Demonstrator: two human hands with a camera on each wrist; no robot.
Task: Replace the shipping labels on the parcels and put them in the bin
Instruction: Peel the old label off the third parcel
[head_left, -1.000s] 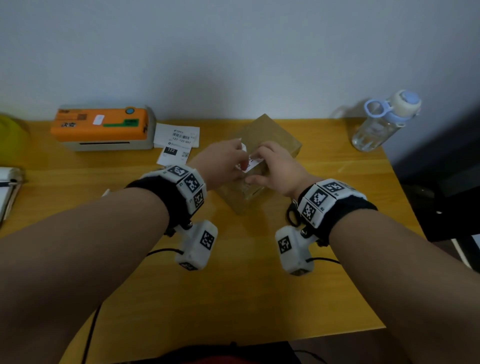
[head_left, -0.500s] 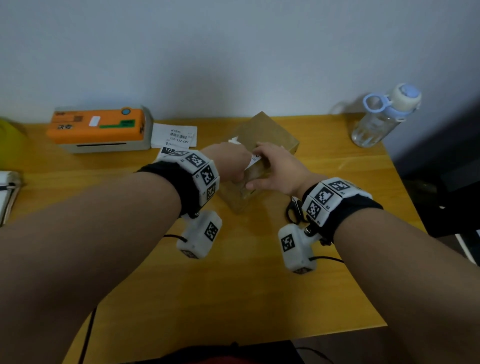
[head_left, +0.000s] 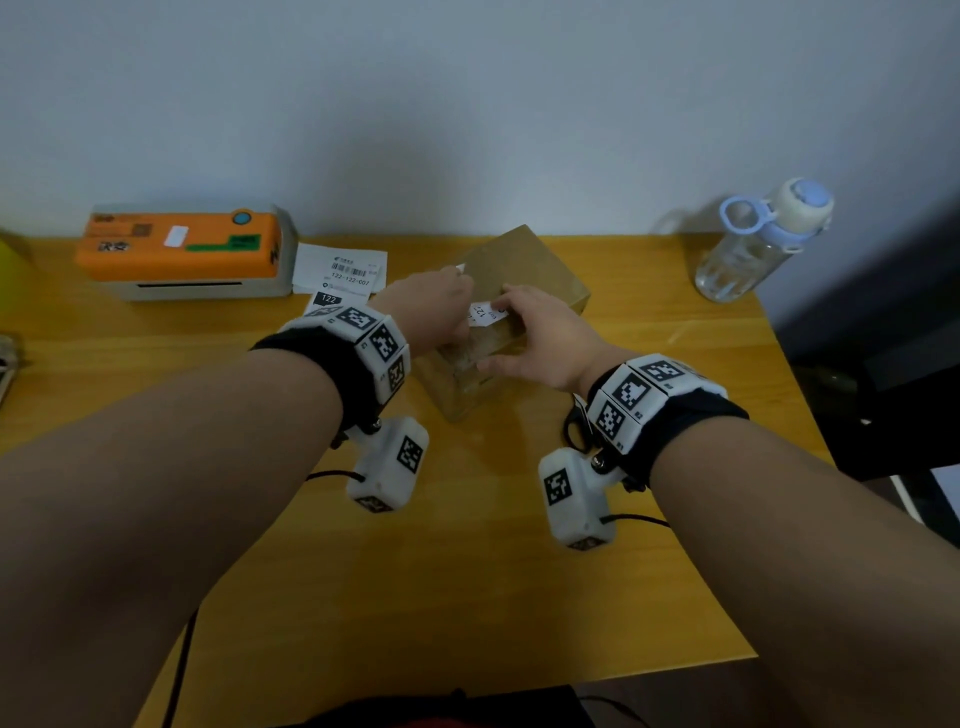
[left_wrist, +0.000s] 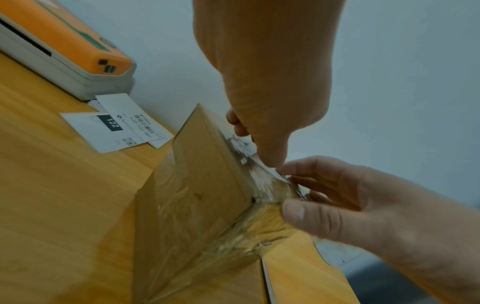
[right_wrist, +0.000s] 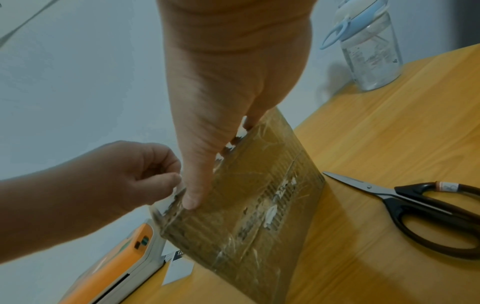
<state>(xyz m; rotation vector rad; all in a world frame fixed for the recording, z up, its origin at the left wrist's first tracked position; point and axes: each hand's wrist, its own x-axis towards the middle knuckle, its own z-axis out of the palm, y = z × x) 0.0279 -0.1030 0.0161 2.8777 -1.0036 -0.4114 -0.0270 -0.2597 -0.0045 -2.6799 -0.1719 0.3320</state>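
1. Parcel (head_left: 524, 291): brown cardboard box wrapped in clear tape, standing on the wooden table (head_left: 467, 571), toward the back, between both hands.
2. Old label (head_left: 485, 313): white, printed, on the top face of the parcel near its front edge. One edge is lifted off the cardboard; torn white paper remnants show along the top edge in the left wrist view.
3. Left hand (head_left: 431, 306): grip pinched on the lifted edge of the old label, thumb and forefinger together on the paper, other fingers curled. Confirmed in the right wrist view (right_wrist: 145, 176).
4. Right hand (head_left: 540, 338): grip clamped on the parcel, fingers over the top face beside the old label, thumb (right_wrist: 193, 197) pressed against the taped front side.
5. Label printer (head_left: 187, 254): orange top, grey body, at the back left of the table, against the wall.
6. Fresh labels (head_left: 340, 270): white sheets lying flat just right of the label printer, left of the parcel; print reads "122".
7. Scissors (right_wrist: 415, 209): black handles, blades together, lying on the table right of the parcel; seen in the right wrist view.
8. Water bottle (head_left: 758, 244): clear with a pale blue lid, at the back right corner.
9. Bin: cannot be identified in any view.
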